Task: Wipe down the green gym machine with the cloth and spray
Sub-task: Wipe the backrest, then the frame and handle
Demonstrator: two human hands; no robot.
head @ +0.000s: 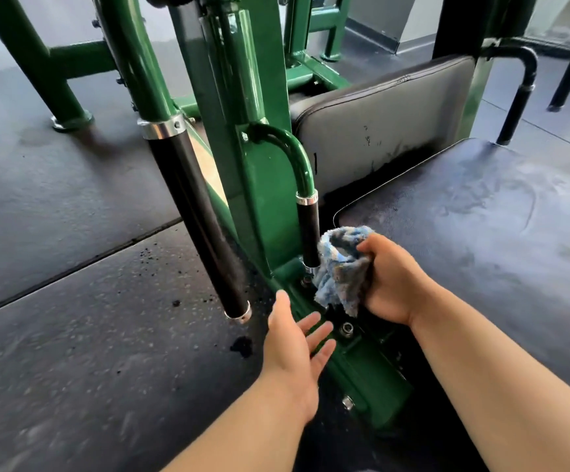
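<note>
The green gym machine (263,185) fills the middle of the view, with a curved green handle ending in a short black grip (310,233). My right hand (391,279) grips a bunched blue and white cloth (341,267), held against the base of that grip and the green frame rail below. My left hand (297,349) hovers open, palm turned inward with straight fingers, just left of the low green rail (362,373) with its bolts. No spray bottle is in view.
A long black-gripped lever (202,229) hangs left of the column. The black seat pad (481,240) and backrest (386,120) lie to the right. Dark rubber floor (72,335) with black crumbs spreads to the left. Another green frame (48,69) stands behind.
</note>
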